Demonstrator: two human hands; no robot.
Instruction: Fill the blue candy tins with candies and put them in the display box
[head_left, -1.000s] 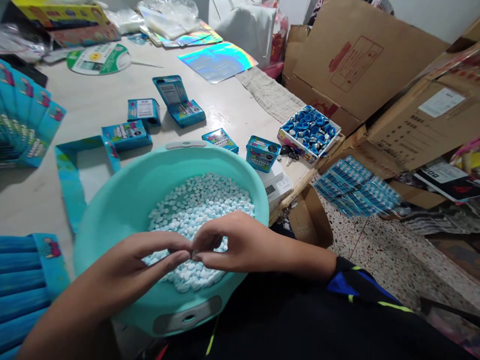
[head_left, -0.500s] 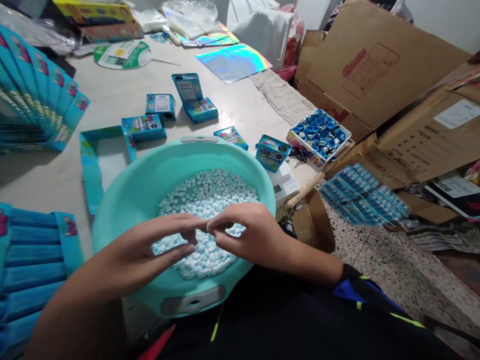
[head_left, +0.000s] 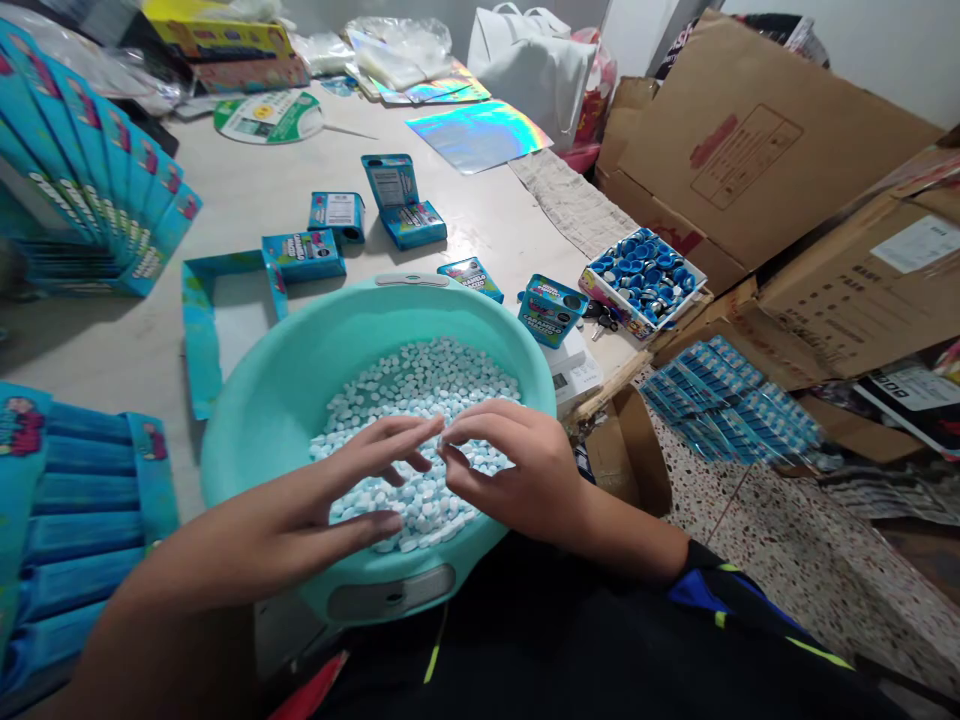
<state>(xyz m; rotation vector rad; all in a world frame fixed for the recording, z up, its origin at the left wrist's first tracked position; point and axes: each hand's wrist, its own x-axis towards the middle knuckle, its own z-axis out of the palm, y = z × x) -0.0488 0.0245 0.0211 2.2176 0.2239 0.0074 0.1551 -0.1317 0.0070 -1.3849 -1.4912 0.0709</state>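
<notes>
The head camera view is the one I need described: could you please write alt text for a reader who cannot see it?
A person's left hand and right hand reach, fingers apart, over a heap of pale blue tablets in a teal plastic basin. Blue printed cartons and a box of blue caps lie on a white table, with cardboard boxes at right.

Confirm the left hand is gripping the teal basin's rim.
No, the left hand sits over the pale blue tablets in the teal basin, off its rim.

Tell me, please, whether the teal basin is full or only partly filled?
Only partly filled: the white-and-blue tablets form a heap in the bottom of the teal basin, and its upper inner wall shows bare all round.
</notes>
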